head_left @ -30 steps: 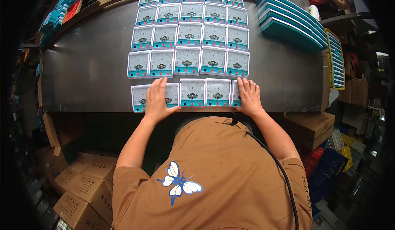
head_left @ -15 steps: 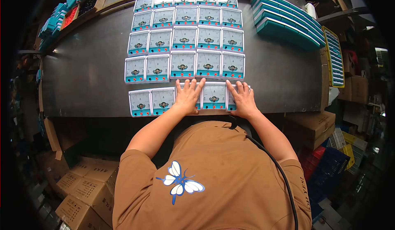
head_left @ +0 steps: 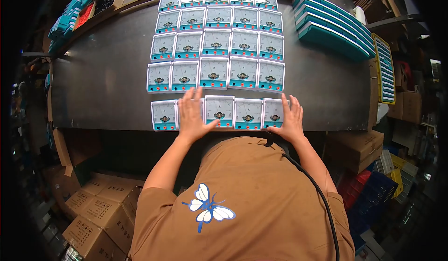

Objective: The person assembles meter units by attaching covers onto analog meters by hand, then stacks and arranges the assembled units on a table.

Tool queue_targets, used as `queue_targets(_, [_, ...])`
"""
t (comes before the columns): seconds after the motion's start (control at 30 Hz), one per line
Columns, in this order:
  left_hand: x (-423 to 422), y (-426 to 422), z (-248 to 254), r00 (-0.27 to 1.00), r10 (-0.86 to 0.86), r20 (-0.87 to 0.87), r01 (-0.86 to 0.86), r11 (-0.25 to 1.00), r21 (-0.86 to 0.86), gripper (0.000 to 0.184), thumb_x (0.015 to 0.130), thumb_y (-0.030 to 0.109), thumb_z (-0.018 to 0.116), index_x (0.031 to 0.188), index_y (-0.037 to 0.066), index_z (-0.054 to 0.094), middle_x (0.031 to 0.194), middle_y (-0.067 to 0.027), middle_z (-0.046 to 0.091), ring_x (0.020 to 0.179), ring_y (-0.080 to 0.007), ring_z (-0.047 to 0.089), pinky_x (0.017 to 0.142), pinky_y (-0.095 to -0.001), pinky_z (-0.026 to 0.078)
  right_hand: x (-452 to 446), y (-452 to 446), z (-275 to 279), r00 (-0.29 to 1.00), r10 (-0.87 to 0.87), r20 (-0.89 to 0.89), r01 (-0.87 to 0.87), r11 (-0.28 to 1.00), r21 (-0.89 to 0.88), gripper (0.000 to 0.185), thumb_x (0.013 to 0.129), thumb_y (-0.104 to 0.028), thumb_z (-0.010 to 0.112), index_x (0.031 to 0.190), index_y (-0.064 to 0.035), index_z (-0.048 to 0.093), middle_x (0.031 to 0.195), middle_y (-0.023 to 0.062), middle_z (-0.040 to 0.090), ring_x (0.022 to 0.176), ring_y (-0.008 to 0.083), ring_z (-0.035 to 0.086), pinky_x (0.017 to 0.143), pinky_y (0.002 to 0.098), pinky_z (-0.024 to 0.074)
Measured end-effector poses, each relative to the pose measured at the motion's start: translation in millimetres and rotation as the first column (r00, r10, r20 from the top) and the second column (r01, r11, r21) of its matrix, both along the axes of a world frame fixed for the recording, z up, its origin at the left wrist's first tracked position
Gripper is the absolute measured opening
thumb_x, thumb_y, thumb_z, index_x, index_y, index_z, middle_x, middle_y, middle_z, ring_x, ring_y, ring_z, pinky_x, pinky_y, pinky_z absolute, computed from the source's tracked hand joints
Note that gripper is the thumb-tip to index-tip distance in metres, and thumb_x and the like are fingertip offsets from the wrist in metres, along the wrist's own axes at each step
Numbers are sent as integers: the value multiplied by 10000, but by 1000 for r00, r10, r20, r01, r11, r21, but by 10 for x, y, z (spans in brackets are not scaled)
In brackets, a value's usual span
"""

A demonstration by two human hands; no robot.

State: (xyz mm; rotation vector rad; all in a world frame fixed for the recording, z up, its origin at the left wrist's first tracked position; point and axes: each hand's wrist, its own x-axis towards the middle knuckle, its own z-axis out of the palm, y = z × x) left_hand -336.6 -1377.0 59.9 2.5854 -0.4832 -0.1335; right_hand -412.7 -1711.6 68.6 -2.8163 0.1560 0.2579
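Several white-and-teal panel meters lie in rows on the grey metal table [head_left: 102,74]. The nearest row runs along the table's front edge, apart from the rows behind it. My left hand [head_left: 192,116] has its fingers spread over the second meter from the left in that row, hiding most of it, with the thumb over the lower edge of the middle meter [head_left: 219,109]. At the row's right end, my right hand [head_left: 291,120] rests with fingers apart against the side of the last meter [head_left: 273,111]. Neither hand holds anything lifted.
Stacked teal-and-white cases [head_left: 331,27] stand at the back right, beside a yellow crate [head_left: 384,69]. Bins with red parts [head_left: 84,16] and black parts [head_left: 106,2] are at the back left. Cardboard boxes [head_left: 100,214] sit below left, another box [head_left: 357,149] below right.
My left hand has moved left from the middle meter to the second one. My right hand has shifted slightly right, uncovering most of the end meter. The whole view has shifted a little.
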Motion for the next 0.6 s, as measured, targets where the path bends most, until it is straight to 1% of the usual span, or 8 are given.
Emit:
queue_targets(0.07, [38,569,-170,904,398,157,-409,912,44,1078,636,409,843,1445,-2,262,1402,-226,345,1308,-388,325,1098,-500,252,-117,-207,-282,952,-306,-5,302,936,184,1168,627,-368,863,1491,-23,157,1392,251,351,1320,410,340,1086,515,314])
queue_targets(0.1, [36,790,-252,805,587,80,-593,797,115,1071,636,461,846,1425,-1,288,1383,-239,357,1294,-392,343,1082,-500,283,-112,-252,-364,859,-485,-165,512,806,296,1181,636,-446,848,1452,63,162,1371,273,378,1278,423,384,1078,459,341])
queue_targets(0.13, [85,943,-312,714,689,-123,-667,723,178,1164,586,545,861,1423,1,263,1381,-252,353,1310,-397,340,1056,-524,321,-90,-147,-356,854,-488,-178,519,817,250,1197,621,-463,853,1449,61,166,1367,272,382,1276,417,387,1071,464,349])
queue_targets(0.2, [63,935,-401,686,688,-236,-619,723,308,1277,504,600,878,1424,1,225,1376,-261,356,1324,-406,334,1040,-544,346,-10,220,-381,852,-482,-203,515,842,161,1230,590,-497,864,1444,58,174,1359,271,389,1273,405,395,1057,474,363])
queue_targets(0.23, [105,938,-391,650,713,-264,-633,700,330,1348,477,579,895,1451,-4,169,1398,-274,343,1335,-418,326,1075,-508,331,13,376,-441,825,-548,-135,559,827,60,1247,550,-512,878,1433,47,197,1335,265,416,1269,395,406,1040,476,382])
queue_targets(0.37, [179,1153,-466,673,684,-282,-613,729,304,1321,464,583,899,1426,-8,214,1387,-275,351,1319,-413,348,1060,-511,357,47,199,-360,825,-549,-135,559,827,55,1221,545,-498,885,1425,28,223,1293,250,438,1241,404,424,1011,472,410])
queue_targets(0.47, [211,962,-421,694,664,-279,-567,742,356,1331,441,627,888,1401,-16,228,1342,-254,379,1292,-403,364,1013,-546,386,99,218,-366,838,-508,-198,512,858,-35,1219,566,-544,865,1402,71,226,1282,250,447,1206,400,448,1005,452,419])
queue_targets(0.6, [183,905,-441,711,651,-266,-555,752,355,1328,451,636,880,1382,-53,230,1338,-254,376,1288,-393,364,1010,-513,402,181,249,-429,866,-470,-170,469,882,-52,1199,589,-572,845,1388,89,242,1279,259,448,1206,406,457,994,458,429])
